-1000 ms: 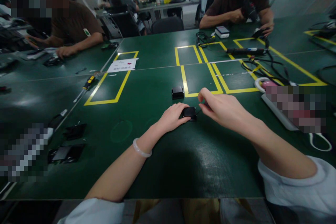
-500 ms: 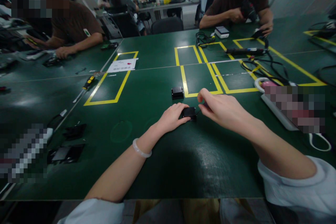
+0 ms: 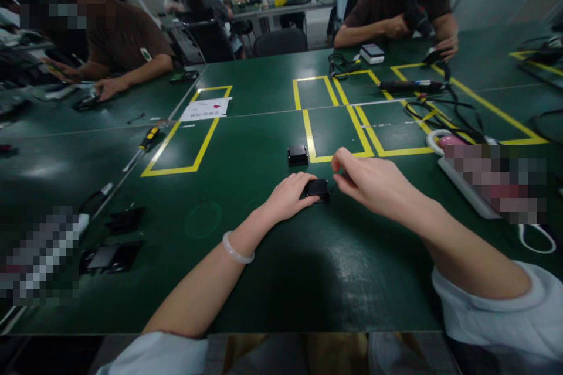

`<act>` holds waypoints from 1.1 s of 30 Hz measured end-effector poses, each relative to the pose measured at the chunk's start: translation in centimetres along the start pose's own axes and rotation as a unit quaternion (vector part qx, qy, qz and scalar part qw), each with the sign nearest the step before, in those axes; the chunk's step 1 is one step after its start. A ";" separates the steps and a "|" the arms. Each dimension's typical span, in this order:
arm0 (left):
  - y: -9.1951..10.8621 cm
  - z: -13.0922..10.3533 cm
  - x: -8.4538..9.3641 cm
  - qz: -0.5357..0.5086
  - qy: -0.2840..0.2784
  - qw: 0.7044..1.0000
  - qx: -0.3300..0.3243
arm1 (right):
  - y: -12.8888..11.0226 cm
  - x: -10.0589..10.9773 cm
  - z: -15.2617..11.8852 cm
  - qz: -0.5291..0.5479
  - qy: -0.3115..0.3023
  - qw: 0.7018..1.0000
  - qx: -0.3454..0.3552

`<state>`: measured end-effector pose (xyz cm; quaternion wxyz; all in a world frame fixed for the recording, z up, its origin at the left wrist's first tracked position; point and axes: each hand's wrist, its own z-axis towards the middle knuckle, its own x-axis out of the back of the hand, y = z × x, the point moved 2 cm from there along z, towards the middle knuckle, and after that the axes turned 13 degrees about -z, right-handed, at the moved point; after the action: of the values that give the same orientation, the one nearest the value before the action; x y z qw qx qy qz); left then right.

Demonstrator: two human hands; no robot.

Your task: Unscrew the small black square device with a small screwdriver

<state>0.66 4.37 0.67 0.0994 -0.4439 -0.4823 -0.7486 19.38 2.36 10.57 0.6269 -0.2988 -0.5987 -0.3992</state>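
My left hand [image 3: 288, 196] is closed around the left side of a small black box-shaped part [image 3: 318, 188], thumb in front and fingers behind, keeping it on the table. Close by on the right, my right hand [image 3: 358, 179] is pinched, with a thin dark rod showing between its fingertips and the part's right side. What the rod belongs to is hidden by the fingers. A second similar black part [image 3: 298, 155] rests just beyond my left hand, touched by neither hand.
Yellow tape outlines [image 3: 338, 158] mark the green table [image 3: 264, 281]. A yellow-black screwdriver [image 3: 149, 138] and black pieces [image 3: 109, 257] lie at left. Cables [image 3: 461, 108] and a blurred-out device [image 3: 468, 187] lie at right. Across the table, one co-worker holds a power drill [image 3: 417, 19].
My hands and the black part stay almost exactly where they were. Across the table at left, a co-worker's hand shifts slightly.
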 end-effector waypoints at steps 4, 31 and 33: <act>-0.1 0.0 -0.1 -0.003 0.003 1.000 -0.004 | 0.0 0.0 -0.1 0.001 0.007 1.000 -0.001; 0.0 0.0 0.0 0.006 0.000 1.000 -0.006 | 0.2 -0.4 0.0 -0.006 0.014 1.000 0.001; 0.0 -0.1 0.0 0.002 0.000 1.000 -0.008 | 0.2 -0.4 0.0 -0.005 0.018 1.000 0.004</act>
<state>0.64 4.32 0.66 0.0976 -0.4458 -0.4757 -0.7519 19.53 2.50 10.23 0.6369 -0.2864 -0.5899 -0.4053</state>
